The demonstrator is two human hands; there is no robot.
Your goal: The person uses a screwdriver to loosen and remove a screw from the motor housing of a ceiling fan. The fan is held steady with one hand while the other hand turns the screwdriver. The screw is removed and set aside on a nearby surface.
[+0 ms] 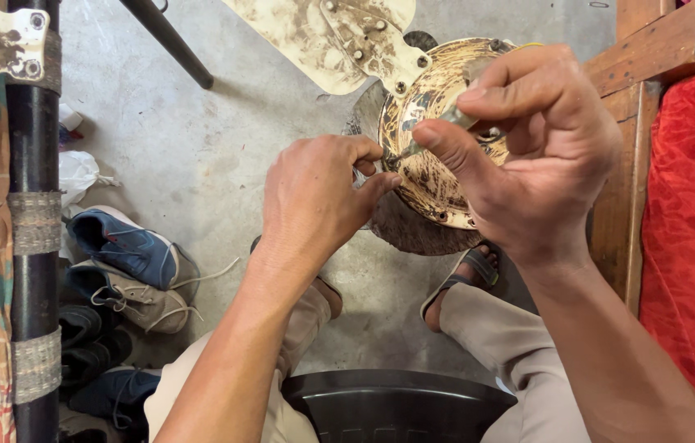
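The grimy round ceiling-fan motor housing [434,131] is sitting up at the top of the view, over the concrete floor [224,148]. A dirty cream fan blade [315,33] is bolted to the housing's upper left edge. On the housing's right a wooden bed frame [635,123] with a red cover [692,246] is crowding in close, leaving open room only to the left, over bare floor.

A black pole [34,221] wrapped in tape bands is standing at the far left, with a pile of shoes [126,262] beside it, well apart from the work. A black plastic chair [397,406] is showing at the bottom edge, between the person's knees, and sandalled feet are resting on the floor below the housing.

The left hand [319,201] is reaching forward, knuckles up, with thumb and forefinger pinching at the housing's left rim; what they are gripping is too small to tell. The right hand [528,148] is hovering over the housing, wrist bent, with its grip clenched on a slim screwdriver [438,127] whose tip is pointing down-left toward the rim, just beside the left fingertips.
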